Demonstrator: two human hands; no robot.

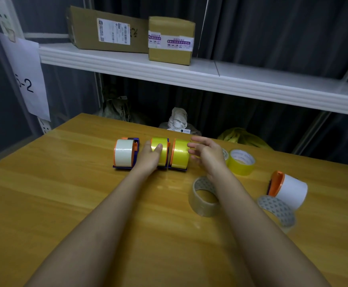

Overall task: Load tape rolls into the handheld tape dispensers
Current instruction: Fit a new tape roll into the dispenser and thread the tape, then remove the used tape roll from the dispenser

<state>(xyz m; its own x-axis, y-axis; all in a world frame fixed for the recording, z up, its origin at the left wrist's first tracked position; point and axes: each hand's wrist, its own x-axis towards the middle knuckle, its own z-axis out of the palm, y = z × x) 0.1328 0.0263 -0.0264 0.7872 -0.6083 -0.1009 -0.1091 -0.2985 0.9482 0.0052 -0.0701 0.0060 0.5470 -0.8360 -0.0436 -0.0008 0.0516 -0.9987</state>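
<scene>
Three blue-and-orange dispensers stand in a row on the wooden table (65, 193). The left one (125, 153) holds a white roll, the middle one (162, 151) and the right one (180, 154) hold yellow rolls. My left hand (149, 156) grips the middle dispenser, thumb over its yellow roll. My right hand (205, 153) hovers beside the right dispenser, fingers spread and empty. A fourth dispenser with a white roll (287, 188) lies at the right. Loose rolls: a yellow one (241, 162) and two clear ones (203, 196) (278, 210).
A white shelf (189, 73) overhangs the table's far edge, carrying two cardboard boxes (109, 30) (171, 41). A paper sign (27, 77) hangs at the left. Behind the table lie a white wrapped bundle (178, 119) and a yellow bag (243, 137).
</scene>
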